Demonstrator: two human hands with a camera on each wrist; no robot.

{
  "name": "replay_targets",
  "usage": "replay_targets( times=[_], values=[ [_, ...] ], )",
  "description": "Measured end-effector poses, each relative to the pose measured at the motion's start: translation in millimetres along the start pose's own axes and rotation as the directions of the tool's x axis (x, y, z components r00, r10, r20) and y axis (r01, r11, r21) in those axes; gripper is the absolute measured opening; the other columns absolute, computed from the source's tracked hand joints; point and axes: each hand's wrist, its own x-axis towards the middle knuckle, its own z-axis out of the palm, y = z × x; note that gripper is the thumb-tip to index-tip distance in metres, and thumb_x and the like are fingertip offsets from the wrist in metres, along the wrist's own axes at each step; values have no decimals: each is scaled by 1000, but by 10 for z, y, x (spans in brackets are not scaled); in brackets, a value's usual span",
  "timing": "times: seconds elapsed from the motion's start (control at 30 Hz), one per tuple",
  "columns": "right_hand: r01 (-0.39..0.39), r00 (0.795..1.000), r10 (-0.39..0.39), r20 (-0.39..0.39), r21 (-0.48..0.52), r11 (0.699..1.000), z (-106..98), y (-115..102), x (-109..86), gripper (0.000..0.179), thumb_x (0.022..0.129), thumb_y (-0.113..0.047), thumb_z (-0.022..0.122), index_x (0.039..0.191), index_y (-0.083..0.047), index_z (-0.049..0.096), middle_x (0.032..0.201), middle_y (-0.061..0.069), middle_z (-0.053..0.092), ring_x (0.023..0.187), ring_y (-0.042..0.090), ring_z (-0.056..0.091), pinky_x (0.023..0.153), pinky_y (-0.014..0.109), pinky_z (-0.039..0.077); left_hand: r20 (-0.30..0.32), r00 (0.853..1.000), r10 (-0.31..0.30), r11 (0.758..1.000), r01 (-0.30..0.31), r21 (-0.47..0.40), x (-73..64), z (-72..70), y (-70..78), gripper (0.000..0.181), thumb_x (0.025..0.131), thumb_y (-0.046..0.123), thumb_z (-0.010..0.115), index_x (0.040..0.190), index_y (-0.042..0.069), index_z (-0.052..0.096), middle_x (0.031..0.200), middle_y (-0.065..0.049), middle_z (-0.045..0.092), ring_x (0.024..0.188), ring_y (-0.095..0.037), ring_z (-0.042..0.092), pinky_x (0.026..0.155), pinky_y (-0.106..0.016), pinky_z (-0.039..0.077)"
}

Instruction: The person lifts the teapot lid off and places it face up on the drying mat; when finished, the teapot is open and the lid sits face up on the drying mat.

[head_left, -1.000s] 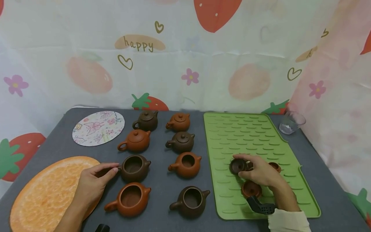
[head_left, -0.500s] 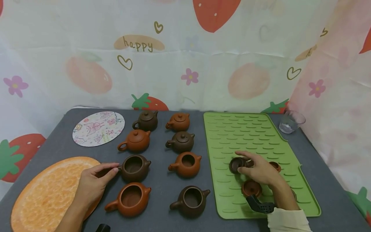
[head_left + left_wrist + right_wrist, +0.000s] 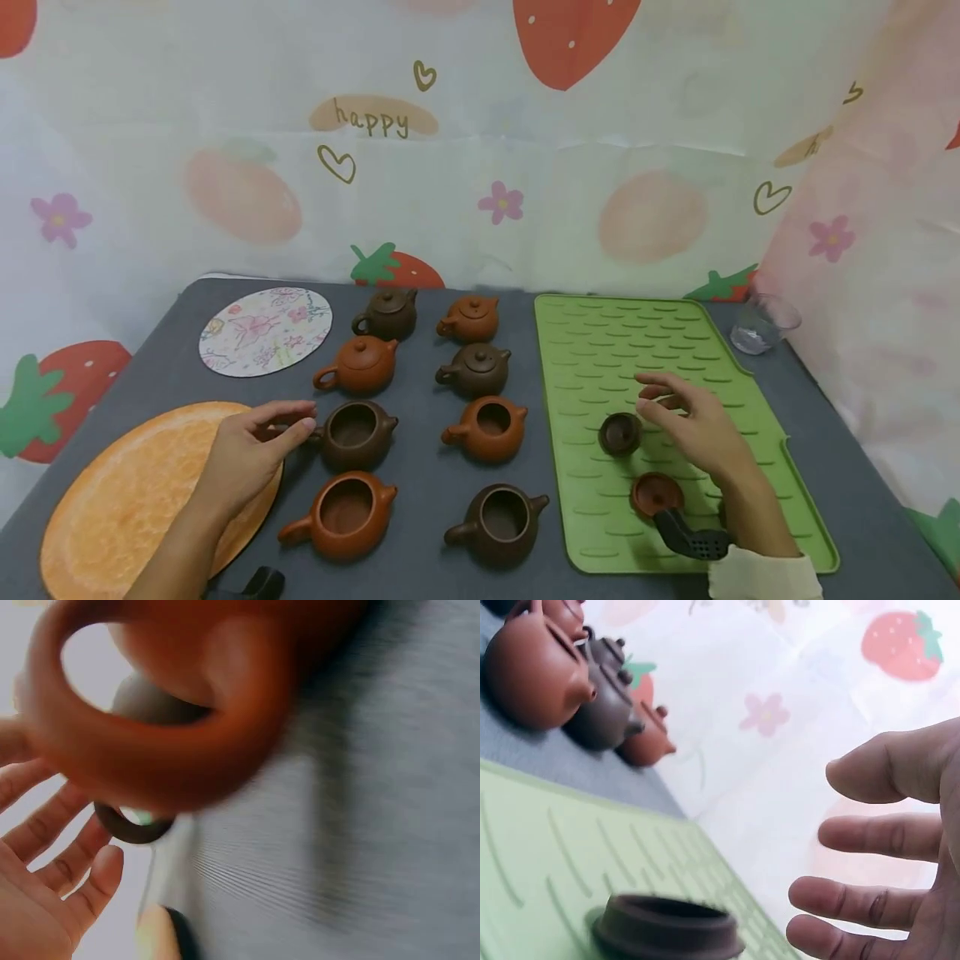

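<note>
My left hand (image 3: 251, 454) is beside the handle of a dark brown lidless teapot (image 3: 356, 435), thumb and fingers spread apart. In the left wrist view its fingers are extended near the dark handle (image 3: 133, 829), while a reddish-brown teapot handle (image 3: 161, 761) looms in front. My right hand (image 3: 701, 425) hovers over the green mat with loosely bent fingers and nothing between them. Just left of it, a dark teapot lid (image 3: 620, 434) lies upside down on the mat. A reddish-brown lid (image 3: 657, 495), also upside down, lies nearer me, by the black wrist mount.
Lidless teapots, a reddish one (image 3: 347, 515) among them, stand in two columns; the farther ones, like the orange teapot (image 3: 362, 365), wear lids. A ridged green mat (image 3: 600, 333) lies right, a glass (image 3: 763, 323) beyond it. Left lie a round orange mat (image 3: 142, 492) and a patterned oval (image 3: 266, 332).
My right hand has let go of the dark lid and moved up and right, leaving it on the mat. My left fingers have come off the dark teapot's handle. The view has shifted slightly.
</note>
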Motion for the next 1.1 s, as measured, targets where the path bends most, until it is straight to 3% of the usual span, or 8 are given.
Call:
replay_targets(
  times=[0.17, 0.4, 0.57, 0.73, 0.9, 1.1],
  values=[
    [41, 999, -41, -16, -6, 999, -65, -181, 83, 42, 99, -29, 58, 138, -13, 52, 115, 10, 59, 100, 25, 56, 74, 42, 49, 52, 997, 56, 997, -59, 48, 162, -29, 212, 24, 91, 13, 70, 113, 3, 70, 98, -10, 69, 80, -17, 64, 62, -24, 51],
    [145, 988, -147, -51, -35, 989, -143, -497, 295, 45, 99, -26, 59, 142, -18, 49, 110, 4, 62, 97, 17, 57, 80, 36, 47, 92, 988, 121, 993, -121, -5, 404, 127, 499, 26, 90, 12, 71, 114, 3, 70, 97, -8, 69, 85, -16, 62, 70, -24, 51],
    [171, 985, -171, -28, 12, 985, -96, -704, 446, 46, 98, -24, 60, 142, -19, 48, 110, 5, 61, 98, 18, 56, 82, 44, 45, 111, 986, 127, 991, -124, -41, 520, 266, 606, 27, 89, 12, 72, 115, 5, 70, 99, -10, 68, 85, -19, 63, 73, -28, 51],
    [180, 984, -179, -14, 81, 980, -19, -837, 572, 44, 96, -22, 63, 139, -18, 52, 110, 7, 61, 98, 19, 56, 81, 44, 45, 144, 983, 117, 991, -108, -75, 620, 374, 677, 30, 90, 13, 72, 118, 5, 68, 101, -12, 68, 84, -21, 64, 72, -30, 52],
    [168, 985, -173, 20, 144, 975, 52, -898, 689, 42, 95, -23, 64, 136, -18, 54, 109, 8, 61, 97, 22, 57, 78, 44, 44, 170, 981, 96, 993, -84, -79, 743, 444, 766, 31, 90, 15, 72, 119, 5, 68, 101, -9, 67, 88, -20, 63, 75, -32, 52],
    [159, 983, -175, 63, 212, 964, 173, -889, 871, 40, 95, -22, 64, 133, -13, 56, 108, 11, 61, 98, 25, 57, 83, 46, 43, 177, 982, 71, 993, -52, -109, 915, 612, 854, 31, 89, 14, 72, 118, 5, 68, 99, -9, 67, 86, -23, 62, 73, -37, 51]
  ],
)
